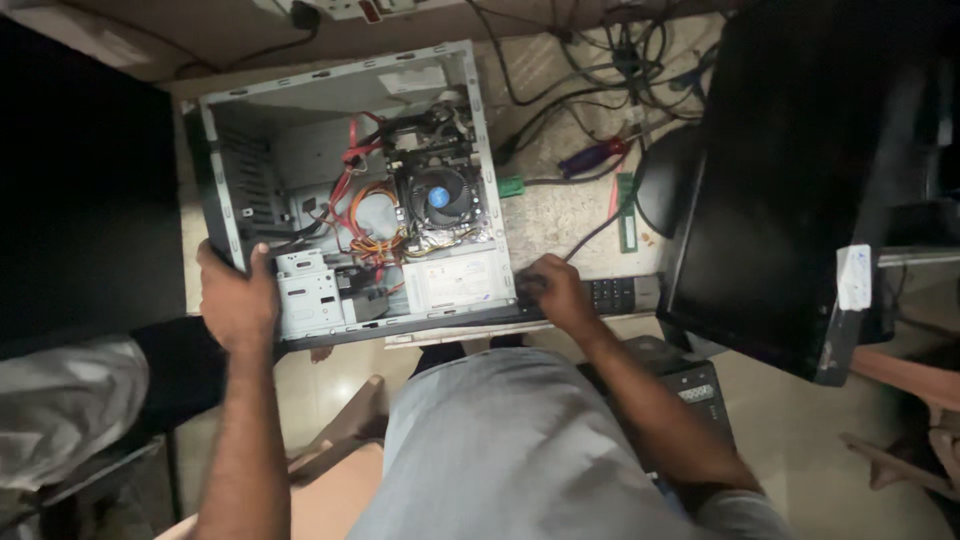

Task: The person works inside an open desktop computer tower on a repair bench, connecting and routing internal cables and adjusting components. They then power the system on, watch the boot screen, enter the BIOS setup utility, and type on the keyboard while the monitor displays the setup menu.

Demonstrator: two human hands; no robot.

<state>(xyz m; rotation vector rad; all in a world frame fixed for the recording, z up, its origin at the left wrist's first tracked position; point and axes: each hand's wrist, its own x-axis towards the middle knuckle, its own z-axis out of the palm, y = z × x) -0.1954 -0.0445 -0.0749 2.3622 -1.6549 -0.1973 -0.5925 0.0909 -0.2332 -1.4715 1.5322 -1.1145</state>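
While the left hand [238,300] clamps the near-left corner of the open computer case [345,190], steadying it flat on the counter [560,215], fan [438,195] and wiring face up. Right hand [556,292] curls loosely at the case's near-right corner beside a keyboard [625,294]; grip unclear. Monitor [790,180] stands right.

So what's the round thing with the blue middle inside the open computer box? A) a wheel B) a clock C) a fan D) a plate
C: inside the open computer case, the round black part with a blue centre is a cooling fan sitting on the circuit board, with red and orange cables beside it.
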